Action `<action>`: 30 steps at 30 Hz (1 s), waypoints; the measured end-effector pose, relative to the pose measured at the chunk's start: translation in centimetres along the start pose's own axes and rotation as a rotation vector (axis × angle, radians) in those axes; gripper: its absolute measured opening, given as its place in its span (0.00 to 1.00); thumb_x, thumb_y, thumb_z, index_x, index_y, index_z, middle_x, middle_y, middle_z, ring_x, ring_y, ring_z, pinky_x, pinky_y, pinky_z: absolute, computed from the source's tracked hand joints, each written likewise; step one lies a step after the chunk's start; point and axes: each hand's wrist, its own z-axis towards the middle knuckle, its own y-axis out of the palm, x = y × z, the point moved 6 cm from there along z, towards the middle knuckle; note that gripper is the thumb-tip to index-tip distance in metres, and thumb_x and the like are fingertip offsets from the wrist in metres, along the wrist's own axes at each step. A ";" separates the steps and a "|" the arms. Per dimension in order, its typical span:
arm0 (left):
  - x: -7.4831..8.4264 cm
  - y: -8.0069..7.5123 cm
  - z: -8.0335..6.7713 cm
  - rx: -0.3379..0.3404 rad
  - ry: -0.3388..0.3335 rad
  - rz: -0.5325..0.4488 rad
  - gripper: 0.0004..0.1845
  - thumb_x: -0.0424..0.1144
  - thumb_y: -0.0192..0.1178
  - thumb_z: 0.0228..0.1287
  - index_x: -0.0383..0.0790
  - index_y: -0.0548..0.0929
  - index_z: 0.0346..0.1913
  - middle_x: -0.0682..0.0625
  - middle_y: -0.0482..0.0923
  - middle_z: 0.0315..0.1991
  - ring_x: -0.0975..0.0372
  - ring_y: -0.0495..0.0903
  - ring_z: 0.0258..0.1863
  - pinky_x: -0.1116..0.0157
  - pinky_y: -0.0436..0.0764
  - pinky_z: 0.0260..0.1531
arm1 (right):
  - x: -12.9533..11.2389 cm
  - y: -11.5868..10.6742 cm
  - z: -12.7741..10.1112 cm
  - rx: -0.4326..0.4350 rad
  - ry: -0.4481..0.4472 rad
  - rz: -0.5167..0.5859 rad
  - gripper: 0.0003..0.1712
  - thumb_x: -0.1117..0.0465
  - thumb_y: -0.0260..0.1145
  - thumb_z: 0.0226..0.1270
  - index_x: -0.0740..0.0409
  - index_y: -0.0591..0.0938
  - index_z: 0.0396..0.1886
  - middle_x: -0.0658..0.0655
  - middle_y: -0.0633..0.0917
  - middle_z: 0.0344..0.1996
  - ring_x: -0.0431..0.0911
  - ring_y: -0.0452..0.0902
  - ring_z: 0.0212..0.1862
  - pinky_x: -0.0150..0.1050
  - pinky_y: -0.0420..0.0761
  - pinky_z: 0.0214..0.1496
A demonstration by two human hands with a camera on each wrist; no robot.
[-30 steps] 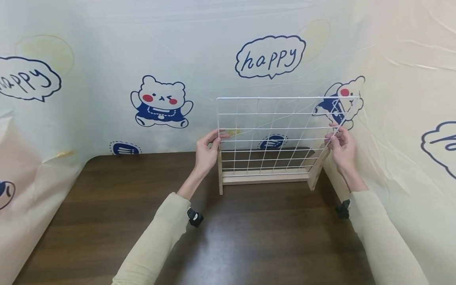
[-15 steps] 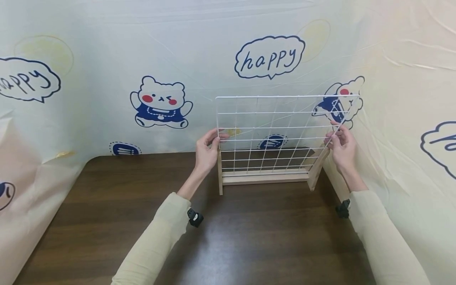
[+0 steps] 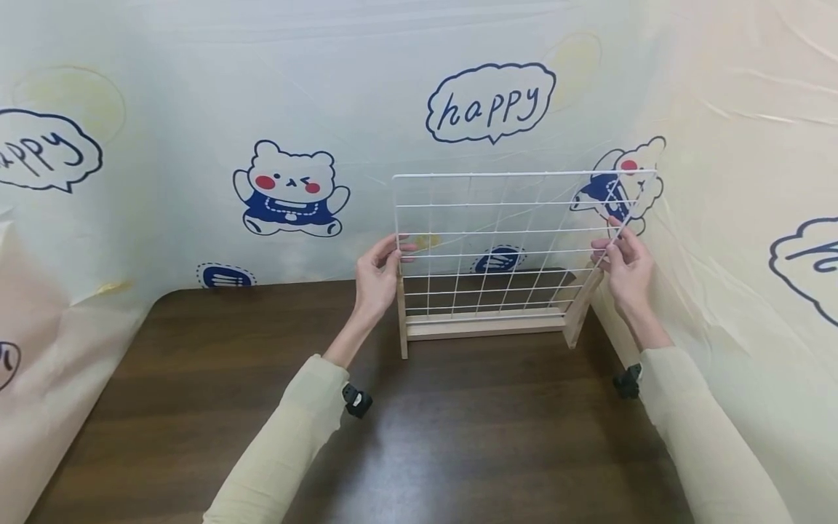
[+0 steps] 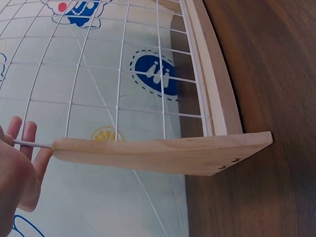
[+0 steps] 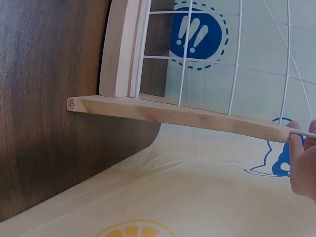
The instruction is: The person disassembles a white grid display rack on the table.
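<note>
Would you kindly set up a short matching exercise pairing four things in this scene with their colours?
Things:
1. wire grid
2. frame base
3. table
4. sleeves

Colours:
A. dark brown
B. pale beige
C. white
D. light natural wood

Pairs: 1-C, 2-D, 3-A, 4-B
</note>
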 end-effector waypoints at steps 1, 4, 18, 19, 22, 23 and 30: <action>-0.1 -0.1 0.0 -0.004 -0.004 -0.003 0.16 0.20 0.50 0.68 0.26 0.78 0.55 0.31 0.83 0.44 0.60 0.86 0.35 0.72 0.72 0.23 | 0.2 0.0 0.0 -0.004 0.014 0.045 0.24 0.80 0.49 0.69 0.65 0.76 0.62 0.56 0.86 0.29 0.42 0.83 0.29 0.34 0.85 0.41; -0.3 -0.2 -0.1 -0.013 -0.022 -0.025 0.16 0.20 0.50 0.68 0.27 0.79 0.55 0.31 0.82 0.45 0.64 0.86 0.35 0.73 0.76 0.27 | 0.6 -0.2 0.2 -0.005 0.053 0.143 0.19 0.80 0.51 0.69 0.68 0.79 0.55 0.58 0.87 0.30 0.44 0.84 0.31 0.37 0.85 0.43; 0.1 0.0 0.1 0.018 -0.003 -0.051 0.15 0.19 0.49 0.67 0.25 0.79 0.54 0.30 0.82 0.44 0.42 0.84 0.38 0.75 0.78 0.26 | 0.7 -0.7 0.5 0.054 0.096 0.245 0.15 0.78 0.54 0.68 0.70 0.79 0.51 0.59 0.87 0.30 0.46 0.85 0.31 0.40 0.85 0.45; 0.3 0.0 0.1 0.024 0.006 -0.047 0.15 0.19 0.50 0.67 0.25 0.78 0.54 0.30 0.82 0.43 0.43 0.85 0.38 0.73 0.78 0.27 | 0.6 -0.7 0.6 0.060 0.091 0.240 0.15 0.79 0.54 0.68 0.71 0.78 0.52 0.60 0.87 0.30 0.47 0.85 0.30 0.40 0.85 0.45; 0.6 0.0 0.2 0.031 0.023 -0.040 0.15 0.19 0.50 0.67 0.23 0.78 0.54 0.30 0.82 0.42 0.54 0.87 0.35 0.71 0.81 0.31 | 0.3 -0.6 0.6 0.074 0.083 0.232 0.17 0.79 0.53 0.68 0.74 0.76 0.55 0.60 0.87 0.31 0.46 0.84 0.30 0.41 0.85 0.44; 0.7 0.0 0.3 0.031 0.024 -0.043 0.15 0.19 0.50 0.67 0.23 0.78 0.54 0.30 0.83 0.42 0.58 0.87 0.34 0.70 0.81 0.32 | 0.2 -0.7 0.6 0.081 0.081 0.231 0.17 0.79 0.53 0.68 0.74 0.76 0.55 0.60 0.87 0.31 0.46 0.84 0.30 0.41 0.85 0.44; 1.0 -0.1 0.6 0.019 0.013 -0.056 0.15 0.20 0.50 0.68 0.22 0.78 0.54 0.31 0.83 0.41 0.50 0.87 0.36 0.67 0.84 0.39 | -0.6 -0.4 0.5 0.099 0.101 0.247 0.18 0.79 0.54 0.68 0.72 0.78 0.55 0.60 0.87 0.32 0.47 0.84 0.31 0.41 0.85 0.44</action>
